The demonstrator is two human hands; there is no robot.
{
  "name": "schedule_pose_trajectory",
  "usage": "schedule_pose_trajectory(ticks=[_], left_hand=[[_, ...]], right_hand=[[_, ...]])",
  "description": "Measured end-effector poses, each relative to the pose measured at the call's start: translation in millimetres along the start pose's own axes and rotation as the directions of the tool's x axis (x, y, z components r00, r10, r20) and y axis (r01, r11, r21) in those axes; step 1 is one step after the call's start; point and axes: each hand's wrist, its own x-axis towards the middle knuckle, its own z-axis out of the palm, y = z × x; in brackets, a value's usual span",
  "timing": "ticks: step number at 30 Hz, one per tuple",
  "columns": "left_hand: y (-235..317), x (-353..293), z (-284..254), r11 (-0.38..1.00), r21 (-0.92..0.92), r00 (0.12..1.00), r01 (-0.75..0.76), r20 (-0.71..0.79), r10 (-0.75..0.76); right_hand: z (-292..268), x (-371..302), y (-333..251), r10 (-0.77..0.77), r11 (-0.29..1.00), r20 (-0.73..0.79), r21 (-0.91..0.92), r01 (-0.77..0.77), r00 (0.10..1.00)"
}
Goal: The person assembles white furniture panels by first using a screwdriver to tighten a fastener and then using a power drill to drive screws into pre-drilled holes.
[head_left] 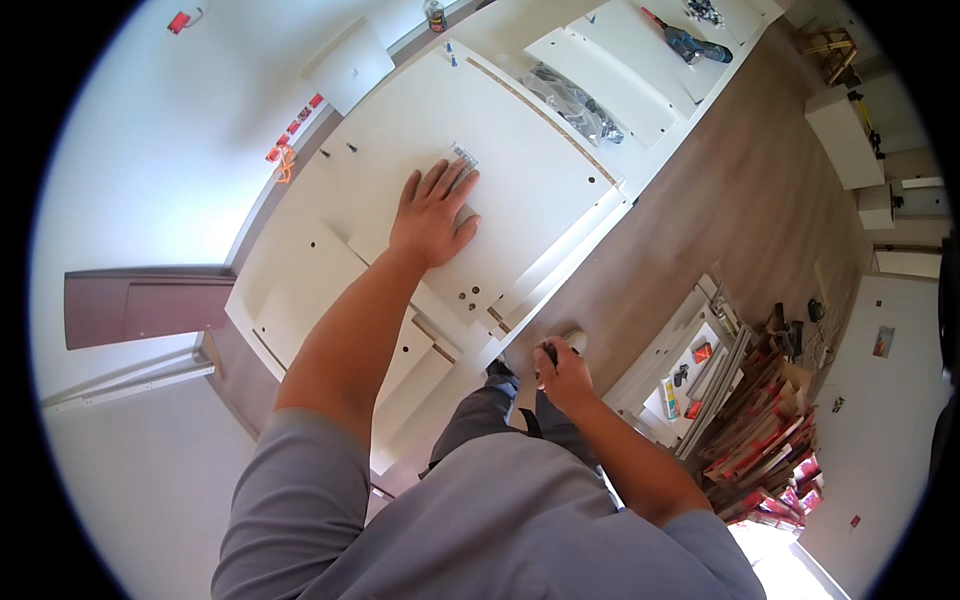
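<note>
White flat rectangular board (535,195) lies across the upper centre, and here's the left hand (434,218) palm-down on it, fingers slightly spread, gripping nothing! A raw brown chipboard edge (545,111) borders its upper right. Down at lower centre, apart from the board, the right hand (565,376) curls round a small dark object (550,353), shape unclear; brown wood-look floor (690,190) stretches along the board's right.

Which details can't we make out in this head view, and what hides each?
In the head view:
Dark object: mostly hidden by the right hand around it.
White panel: the left hand covers part.
Plastic bag: contents blurred behind plastic.
Label: print too small to read.
</note>
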Motion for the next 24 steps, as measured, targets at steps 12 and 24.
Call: schedule_pose_trajectory(ticks=[12,24], left_hand=[[-4.8,4.1,11.8,0.999,0.037,1.000,0.002,0.019,-0.002],[-11.6,7.9,21.3,0.992,0.065,0.994,-0.108,-0.005,0.109]], right_hand=[[-4.7,0.0,-13.7,-0.079,0.943,0.137,-0.310,0.119,0.987],[0.1,-51.2,42.9,0.026,0.964,0.163,-0.266,0.018,0.986]])
